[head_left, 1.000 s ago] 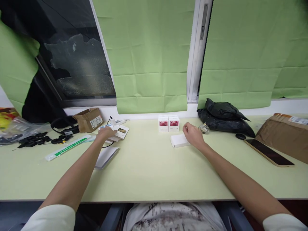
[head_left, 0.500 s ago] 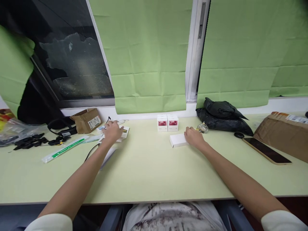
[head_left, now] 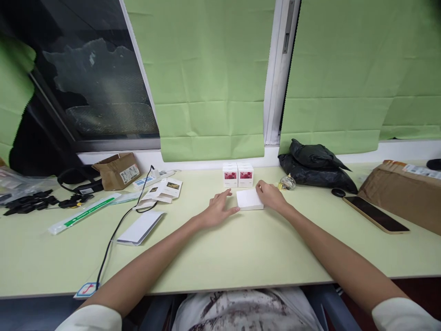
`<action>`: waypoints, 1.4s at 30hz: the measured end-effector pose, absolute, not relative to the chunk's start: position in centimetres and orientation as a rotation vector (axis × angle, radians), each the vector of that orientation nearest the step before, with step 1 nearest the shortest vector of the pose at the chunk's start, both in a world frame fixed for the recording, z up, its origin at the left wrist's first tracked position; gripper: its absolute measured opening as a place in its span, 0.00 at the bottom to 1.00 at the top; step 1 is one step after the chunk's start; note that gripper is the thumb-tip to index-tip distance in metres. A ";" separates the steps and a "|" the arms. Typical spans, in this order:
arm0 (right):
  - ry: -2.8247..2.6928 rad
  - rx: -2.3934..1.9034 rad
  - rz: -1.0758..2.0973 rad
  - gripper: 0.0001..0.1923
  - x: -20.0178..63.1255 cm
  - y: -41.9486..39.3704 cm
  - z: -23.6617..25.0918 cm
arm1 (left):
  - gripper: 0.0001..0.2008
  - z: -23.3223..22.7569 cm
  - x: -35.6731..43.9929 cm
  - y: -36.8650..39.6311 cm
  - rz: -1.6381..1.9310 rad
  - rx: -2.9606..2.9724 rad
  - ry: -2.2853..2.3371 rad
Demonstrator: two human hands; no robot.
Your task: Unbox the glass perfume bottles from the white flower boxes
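A flat white box (head_left: 250, 199) is located on the pale green table (head_left: 220, 248), just in front of two small white cartons with red pictures (head_left: 237, 175) that are set side by side against the far wall. The box is bracketed from both sides: the left hand (head_left: 217, 210) is laid flat with its fingers loosely extended, their tips touching the box's near-left edge, while the right hand (head_left: 270, 196) is curled over the far-right corner — whether that corner is actually pinched cannot be told. The box is judged light, stiff and smooth-sided, likely to slide on the tabletop; it is best taken by its two short edges. No writing can be read on it, and the print on the cartons is too small to make out. To the left, a white sleeve (head_left: 140, 227), several printed cards (head_left: 161, 190), a black cable (head_left: 119, 230) and a long packet with a green stripe (head_left: 82, 214) are found. To the right lie a black plastic bag (head_left: 319, 166), a dark phone (head_left: 375, 214) and a brown parcel (head_left: 403, 193) — its label is illegible.
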State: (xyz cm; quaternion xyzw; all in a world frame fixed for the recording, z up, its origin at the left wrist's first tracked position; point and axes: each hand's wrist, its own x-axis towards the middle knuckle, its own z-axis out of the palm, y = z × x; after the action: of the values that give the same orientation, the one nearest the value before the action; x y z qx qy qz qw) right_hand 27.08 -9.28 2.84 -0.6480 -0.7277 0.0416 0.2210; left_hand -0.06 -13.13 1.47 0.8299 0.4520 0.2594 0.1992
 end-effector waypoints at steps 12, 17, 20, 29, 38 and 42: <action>-1.776 -1.094 0.955 0.23 28.1 -10.3 2.9 | 0.22 1.4 0.1 -15.1 1.035 2.433 1.021; -1.910 -0.982 0.768 0.20 28.1 -11.2 3.5 | 0.26 2.0 0.8 -16.7 1.038 2.517 0.913; -1.934 -0.918 0.973 0.21 28.1 -11.8 4.3 | 0.33 2.1 1.5 -17.0 1.108 2.356 1.013; -2.083 -1.072 0.578 0.27 28.0 -11.5 2.2 | 0.12 2.6 0.3 -17.5 0.889 2.733 0.685; -2.285 -1.196 0.409 0.36 25.9 -11.4 0.4 | 0.17 2.0 1.1 -17.4 0.801 2.932 0.665; -2.201 -1.213 0.467 0.35 26.7 -10.8 0.2 | 0.10 1.5 1.1 -16.9 0.776 2.979 0.720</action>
State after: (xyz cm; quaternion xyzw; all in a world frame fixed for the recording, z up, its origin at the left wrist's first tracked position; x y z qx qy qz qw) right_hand 26.68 -10.76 0.18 -0.4543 -0.8245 0.1750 0.2885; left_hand 1.06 -16.95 1.53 0.9422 0.2278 0.2453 -0.0101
